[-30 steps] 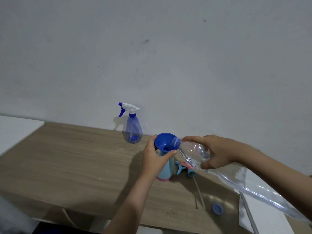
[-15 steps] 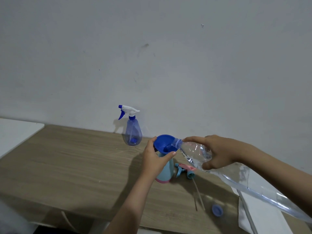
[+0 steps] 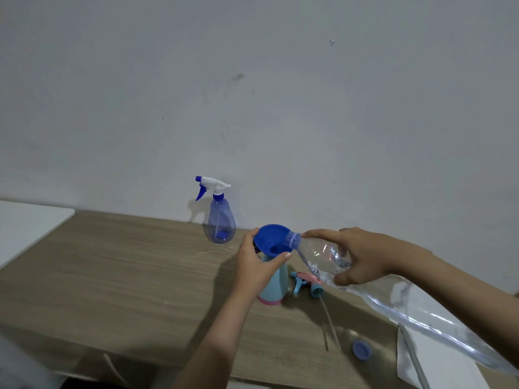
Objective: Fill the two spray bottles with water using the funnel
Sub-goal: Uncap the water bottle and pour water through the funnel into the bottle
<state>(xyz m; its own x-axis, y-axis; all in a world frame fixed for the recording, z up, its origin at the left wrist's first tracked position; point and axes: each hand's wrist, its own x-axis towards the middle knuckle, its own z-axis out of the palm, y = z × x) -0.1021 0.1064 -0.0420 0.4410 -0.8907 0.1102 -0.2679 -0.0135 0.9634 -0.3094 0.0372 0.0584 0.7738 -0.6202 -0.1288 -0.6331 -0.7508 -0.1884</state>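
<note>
A light-blue spray bottle with a pink base stands on the wooden table, its head off. A blue funnel sits in its neck. My left hand grips the funnel's rim and the bottle's neck. My right hand holds a large clear water bottle tilted down, its mouth resting over the funnel's edge. The removed pink and blue spray head lies just right of the bottle. A second, translucent blue spray bottle with its white trigger on stands by the wall.
A blue bottle cap lies near the table's front edge at the right. White paper or a board lies at the front right corner. A white surface adjoins the table's left end. The wall is close behind.
Both hands keep their hold on the funnel and water bottle. The view has shifted slightly; the water bottle stays tipped into the funnel.
</note>
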